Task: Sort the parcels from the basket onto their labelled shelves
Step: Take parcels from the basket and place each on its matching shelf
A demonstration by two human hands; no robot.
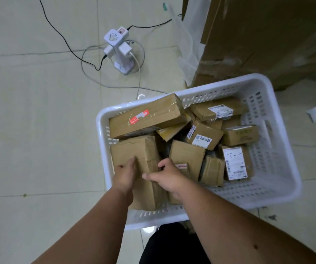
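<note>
Basket still approx. full; no shelves seen. One box is gripped by left hand & right hand, fingers curled round it.

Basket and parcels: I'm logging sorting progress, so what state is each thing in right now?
white basket: on the floor, holding many parcels
large parcel: in basket, both hands on it
left hand: grips large parcel
right hand: grips large parcel
labelled parcel: lying label up
power strip tower: upright, cables attached
</note>
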